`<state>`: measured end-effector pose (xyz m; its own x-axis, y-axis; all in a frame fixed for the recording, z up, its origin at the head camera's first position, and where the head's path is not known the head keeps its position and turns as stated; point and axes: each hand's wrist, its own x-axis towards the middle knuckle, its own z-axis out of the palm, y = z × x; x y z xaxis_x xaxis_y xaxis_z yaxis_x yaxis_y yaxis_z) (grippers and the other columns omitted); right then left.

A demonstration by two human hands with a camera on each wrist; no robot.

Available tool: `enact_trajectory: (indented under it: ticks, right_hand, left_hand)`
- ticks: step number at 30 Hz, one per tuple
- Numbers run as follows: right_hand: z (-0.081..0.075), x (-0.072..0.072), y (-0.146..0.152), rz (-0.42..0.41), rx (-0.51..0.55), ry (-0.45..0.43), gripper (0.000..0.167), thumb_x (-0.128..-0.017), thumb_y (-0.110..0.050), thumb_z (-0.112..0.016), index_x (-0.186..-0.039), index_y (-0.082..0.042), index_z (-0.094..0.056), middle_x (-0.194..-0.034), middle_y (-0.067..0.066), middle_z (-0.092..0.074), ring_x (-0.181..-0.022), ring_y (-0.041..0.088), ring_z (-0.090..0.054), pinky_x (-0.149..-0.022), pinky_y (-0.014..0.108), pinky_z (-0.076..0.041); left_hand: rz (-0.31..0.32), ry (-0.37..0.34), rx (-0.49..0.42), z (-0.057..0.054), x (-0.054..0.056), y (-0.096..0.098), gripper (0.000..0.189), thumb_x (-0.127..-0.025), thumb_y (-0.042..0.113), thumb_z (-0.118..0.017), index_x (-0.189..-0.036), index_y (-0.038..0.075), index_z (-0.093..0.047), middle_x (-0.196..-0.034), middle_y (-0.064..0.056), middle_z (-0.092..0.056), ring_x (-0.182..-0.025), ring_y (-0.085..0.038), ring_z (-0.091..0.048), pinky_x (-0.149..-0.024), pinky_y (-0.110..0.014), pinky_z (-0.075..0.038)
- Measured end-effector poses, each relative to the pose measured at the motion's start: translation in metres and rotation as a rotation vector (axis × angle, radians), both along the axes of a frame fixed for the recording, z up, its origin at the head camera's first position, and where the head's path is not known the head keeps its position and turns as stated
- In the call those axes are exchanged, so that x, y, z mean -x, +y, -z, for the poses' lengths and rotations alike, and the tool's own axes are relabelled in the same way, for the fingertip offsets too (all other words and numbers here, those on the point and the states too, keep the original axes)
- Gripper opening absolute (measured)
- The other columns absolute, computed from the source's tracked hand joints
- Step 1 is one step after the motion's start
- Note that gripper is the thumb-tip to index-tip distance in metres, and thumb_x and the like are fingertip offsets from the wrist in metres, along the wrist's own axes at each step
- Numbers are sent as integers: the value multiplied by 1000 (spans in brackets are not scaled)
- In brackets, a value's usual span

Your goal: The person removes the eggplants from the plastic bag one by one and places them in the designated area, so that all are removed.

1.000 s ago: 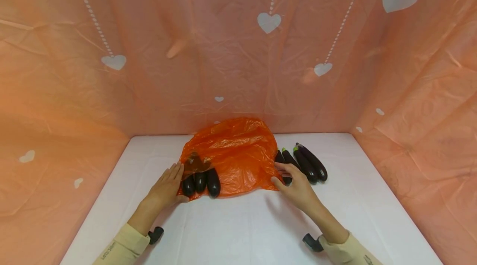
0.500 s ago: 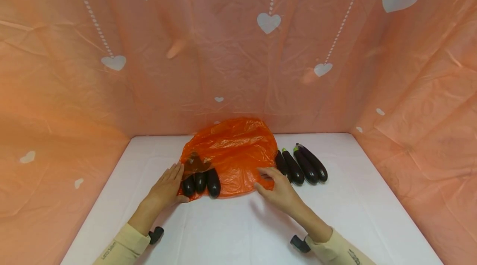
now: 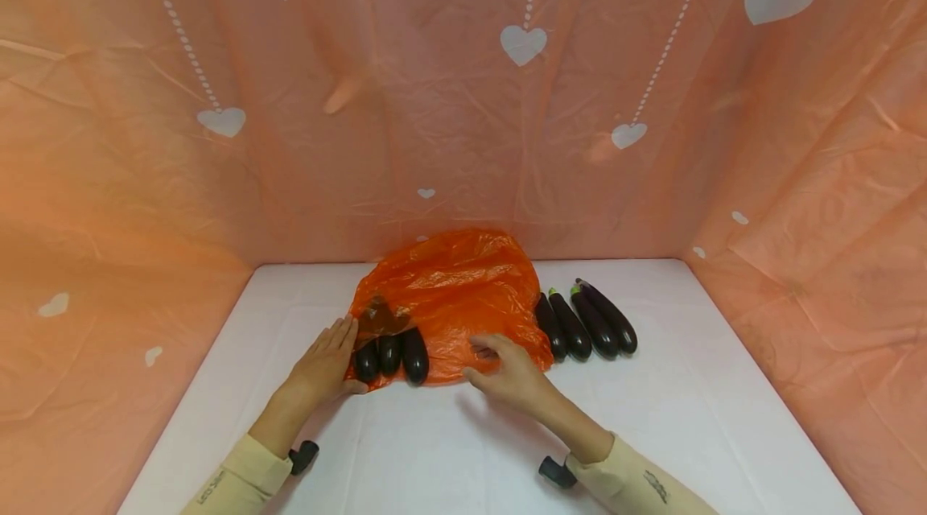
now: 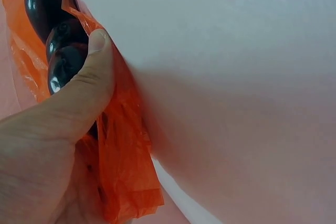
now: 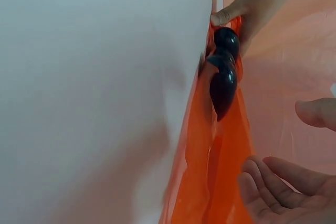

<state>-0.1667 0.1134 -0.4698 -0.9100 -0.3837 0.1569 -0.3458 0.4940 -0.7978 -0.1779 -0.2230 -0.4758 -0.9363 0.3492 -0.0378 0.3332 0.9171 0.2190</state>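
In the head view an orange plastic bag (image 3: 449,282) lies flattened at the back of the white table. Three dark eggplants (image 3: 416,358) lie with their rounded ends at its mouth, their upper parts under the film. My left hand (image 3: 319,366) is at the bag's left corner; in the left wrist view its thumb (image 4: 94,66) presses the orange edge beside the eggplants (image 4: 44,1). My right hand (image 3: 514,378) hovers over the bag's front edge, fingers loosely bent. The right wrist view shows nothing between its thumb and fingers (image 5: 286,182).
Several more eggplants (image 3: 597,326) lie side by side just right of the bag, green stems toward the back. Orange sheets with white hearts (image 3: 523,44) wall in the table (image 3: 434,451) at the back and sides.
My right hand has moved left from the bag's right corner, beside the right-hand eggplants, to the middle of its front edge. These eggplants now show more fully. My left hand stays put.
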Motion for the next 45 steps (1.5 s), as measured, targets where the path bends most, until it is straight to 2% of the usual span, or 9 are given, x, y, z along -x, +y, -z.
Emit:
enact_trajectory:
  ticks: [4,13,24,39,45]
  right_hand:
    - [1,2,-9,-29,-4,-38,54,-97,-19,-81,-141,7,-64,-131,19,-69,-117,36,-68,-104,54,-57]
    - [5,7,-29,-70,-77,-16,60,-94,-24,-85,-141,7,-64,-128,18,-70,-115,34,-68,-102,52,-58]
    - [9,13,-47,-59,-110,-78,66,-94,-35,-86,-144,2,-64,-134,15,-68,-119,31,-68,-103,48,-59]
    - [16,24,-65,-37,-183,-118,70,-92,-37,-86,-145,2,-63,-129,14,-70,-111,27,-66,-100,46,-58]
    - [20,28,-70,-54,-184,-111,64,-91,-36,-88,-142,-3,-67,-134,12,-69,-119,25,-64,-106,45,-55]
  left_hand:
    - [4,7,1,-1,0,0,110,-83,35,-92,-156,-21,-32,-166,-40,-30,-155,-54,-30,-128,-62,-28]
    - [2,0,0,2,1,-1,111,-83,35,-93,-156,-21,-32,-166,-40,-30,-155,-54,-29,-128,-62,-28]
    - [2,0,5,2,1,0,110,-83,35,-92,-156,-21,-32,-166,-39,-30,-155,-54,-29,-128,-62,-28]
    - [2,8,2,3,1,-1,110,-83,34,-92,-156,-21,-32,-165,-40,-31,-154,-55,-30,-127,-62,-28]
    - [5,26,11,2,0,-1,108,-84,34,-91,-156,-21,-32,-165,-39,-32,-154,-54,-31,-128,-62,-28]
